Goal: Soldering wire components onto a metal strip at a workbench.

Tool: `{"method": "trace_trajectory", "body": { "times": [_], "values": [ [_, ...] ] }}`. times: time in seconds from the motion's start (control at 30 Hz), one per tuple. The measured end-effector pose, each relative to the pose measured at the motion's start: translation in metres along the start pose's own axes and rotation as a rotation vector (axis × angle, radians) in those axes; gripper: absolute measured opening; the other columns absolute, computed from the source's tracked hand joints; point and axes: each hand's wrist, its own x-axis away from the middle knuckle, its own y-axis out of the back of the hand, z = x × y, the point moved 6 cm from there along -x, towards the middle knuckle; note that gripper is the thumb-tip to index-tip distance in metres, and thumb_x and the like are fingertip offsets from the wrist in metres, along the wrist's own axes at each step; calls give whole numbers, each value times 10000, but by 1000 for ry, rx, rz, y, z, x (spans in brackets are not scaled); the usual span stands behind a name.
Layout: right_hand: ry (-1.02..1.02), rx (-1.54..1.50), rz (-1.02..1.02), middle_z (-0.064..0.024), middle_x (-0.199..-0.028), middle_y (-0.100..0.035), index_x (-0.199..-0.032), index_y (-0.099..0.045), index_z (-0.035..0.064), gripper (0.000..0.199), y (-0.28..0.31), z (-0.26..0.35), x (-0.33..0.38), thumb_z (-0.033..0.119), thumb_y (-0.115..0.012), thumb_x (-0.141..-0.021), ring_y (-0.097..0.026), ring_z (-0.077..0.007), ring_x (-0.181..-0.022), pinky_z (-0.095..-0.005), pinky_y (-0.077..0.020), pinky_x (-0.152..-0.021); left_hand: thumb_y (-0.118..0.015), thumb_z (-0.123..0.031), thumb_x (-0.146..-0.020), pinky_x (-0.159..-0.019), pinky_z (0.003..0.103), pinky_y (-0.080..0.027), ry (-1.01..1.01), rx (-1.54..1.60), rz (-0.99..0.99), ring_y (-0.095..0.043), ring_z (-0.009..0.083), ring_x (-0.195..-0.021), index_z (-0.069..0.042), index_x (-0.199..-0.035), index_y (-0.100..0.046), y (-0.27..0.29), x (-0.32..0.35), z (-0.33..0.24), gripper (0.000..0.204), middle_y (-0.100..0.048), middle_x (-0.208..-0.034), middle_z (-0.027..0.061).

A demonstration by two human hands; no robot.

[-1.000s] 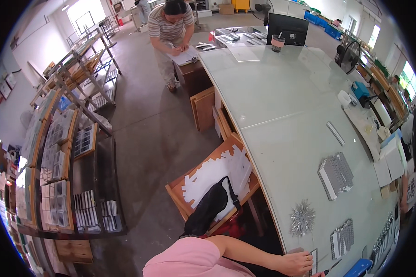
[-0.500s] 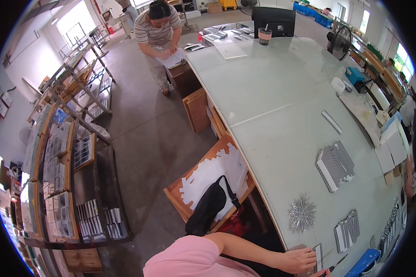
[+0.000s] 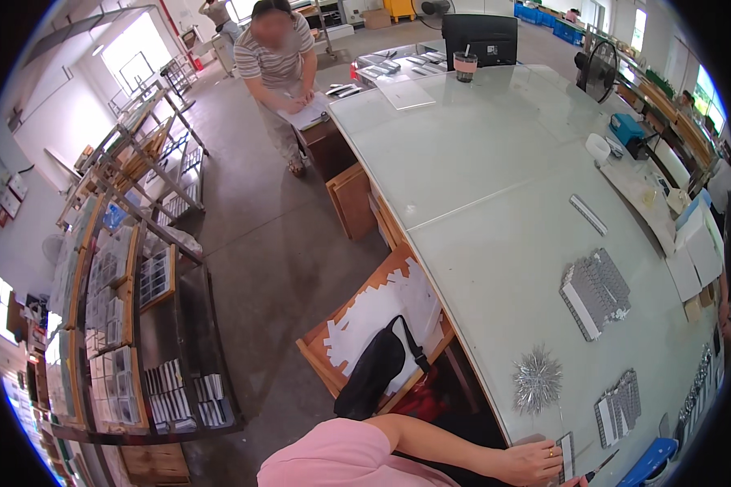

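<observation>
At the near edge of the glass-topped table, my left hand (image 3: 536, 461) has its ringed fingers closed at the edge of a small pale strip with a grey border (image 3: 566, 457). Only a bit of my right hand (image 3: 575, 481) shows at the lower rim, closed around a slim, dark pointed tool (image 3: 601, 465); its exact kind is unclear. Beyond the strip lies a spiky bundle of silvery wires (image 3: 538, 380). Farther right is a small stack of grey strips (image 3: 618, 408), with a larger stack of such strips (image 3: 594, 294) behind it.
A blue object (image 3: 646, 461) stands at the near right. One loose strip (image 3: 587, 214), a cup (image 3: 464, 66) and a monitor (image 3: 481, 39) are farther off. An open drawer (image 3: 317, 365) with white pieces and a black bag (image 3: 374, 365) juts out left. Another person (image 3: 280, 73) writes beyond.
My view has shifted slightly, moving the scene a little right and down. Both hands keep nearly the same place at the strip, and the pointed tool stays beside it.
</observation>
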Motion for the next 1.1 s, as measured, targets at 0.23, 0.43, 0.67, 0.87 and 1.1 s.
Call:
{"method": "trace_trajectory", "body": {
  "times": [0.23, 0.43, 0.67, 0.87, 1.1],
  "values": [
    [-56, 85, 67, -140, -873, -609, -955, -628, 1, 279, -4, -15, 8, 269, -551, -960, -551, -257, -709, -375, -475, -650, -576, -287, -839, -741, 378, -435, 4, 9, 26, -569, 245, -883, -81, -882, -538, 0, -1, 2, 215, -574, -889, 82],
    [-145, 82, 87, -145, -982, -650, -1071, -649, 13, 307, 14, 25, 0, 286, -562, -959, -632, -269, -873, -371, -528, -764, -575, -279, -822, -712, 376, -433, 28, -15, 86, -564, 228, -857, -96, -871, -539, -4, 3, -2, 193, -569, -863, 62],
    [-93, -2, 4, -143, -931, -651, -1040, -648, 16, 274, 19, 44, -4, 267, -577, -953, -621, -250, -773, -367, -523, -675, -565, -275, -839, -695, 366, -434, 24, 21, -27, -562, 229, -834, -95, -847, -541, -1, 3, 0, 182, -565, -839, 59],
    [-127, -29, 23, -135, -894, -651, -1020, -647, 16, 286, 14, 38, -8, 285, -576, -952, -614, -247, -732, -362, -516, -650, -568, -278, -845, -714, 371, -437, 3, -7, -20, -567, 226, -836, -94, -835, -546, 1, 1, 1, 185, -575, -840, 64],
    [-74, 29, 11, -132, -867, -652, -1002, -648, 12, 303, 23, 53, -11, 301, -575, -949, -608, -240, -703, -355, -509, -638, -563, -278, -858, -721, 376, -441, 9, -10, -5, -583, 233, -857, -94, -853, -558, 2, 0, 3, 184, -587, -854, 65]
  ]
}}
